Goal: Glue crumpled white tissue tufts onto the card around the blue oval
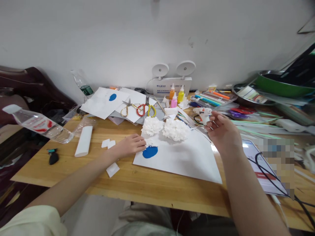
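On the wooden bench [128, 186], a white paper sheet [187, 160] bears two adjacent fluffy white clumps [175, 129], with a flat blue oval [150, 152] before the left one. Left of the sheet lies an oblong white block [84, 141]. Behind the clumps, three plastic squeeze bottles [174, 102] stand before a white twin-lamp light [169, 86]. Right of the sheet lies a rectangular phone [267, 183].

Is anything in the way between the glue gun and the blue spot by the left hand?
Yes: straight from the glue gun in the right hand to the blue spot, the fluffy white clump nearer the gun sits between. White bits also lie at the spot's far edge, beside the left hand.
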Action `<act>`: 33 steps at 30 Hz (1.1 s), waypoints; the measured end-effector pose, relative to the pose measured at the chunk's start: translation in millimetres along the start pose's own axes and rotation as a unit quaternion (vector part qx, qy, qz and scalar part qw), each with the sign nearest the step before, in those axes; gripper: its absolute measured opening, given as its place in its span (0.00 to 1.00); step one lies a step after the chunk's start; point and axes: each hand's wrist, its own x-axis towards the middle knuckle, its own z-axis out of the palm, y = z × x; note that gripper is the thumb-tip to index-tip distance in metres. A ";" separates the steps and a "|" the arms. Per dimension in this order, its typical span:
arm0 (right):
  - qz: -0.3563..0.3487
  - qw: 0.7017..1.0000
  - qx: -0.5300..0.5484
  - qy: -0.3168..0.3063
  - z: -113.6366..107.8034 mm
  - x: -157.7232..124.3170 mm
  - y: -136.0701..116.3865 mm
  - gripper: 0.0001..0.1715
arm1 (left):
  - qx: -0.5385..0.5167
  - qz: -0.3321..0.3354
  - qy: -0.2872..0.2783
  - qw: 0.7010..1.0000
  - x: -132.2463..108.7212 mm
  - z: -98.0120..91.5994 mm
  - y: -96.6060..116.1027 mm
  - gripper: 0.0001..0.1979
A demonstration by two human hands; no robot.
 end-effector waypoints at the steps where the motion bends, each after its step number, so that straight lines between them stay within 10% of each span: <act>1: -0.003 1.000 -0.002 -0.004 -1.6 0.9 0.4 0.06 | 0.000 -0.002 -0.004 1.000 0.2 0.3 0.3 0.10; 16: 0.009 0.999 0.030 0.010 0.7 -1.2 -3.5 0.07 | -0.097 -0.093 -0.016 0.991 -9.1 4.0 4.1 0.12; 24: 0.010 1.000 0.023 0.004 -2.2 -0.7 -3.1 0.07 | -0.266 -0.346 0.080 0.896 -7.2 13.6 21.2 0.10; 33: 0.031 0.997 0.065 0.021 1.2 -2.6 -6.6 0.09 | -0.326 -0.432 0.074 0.838 2.6 21.3 29.1 0.10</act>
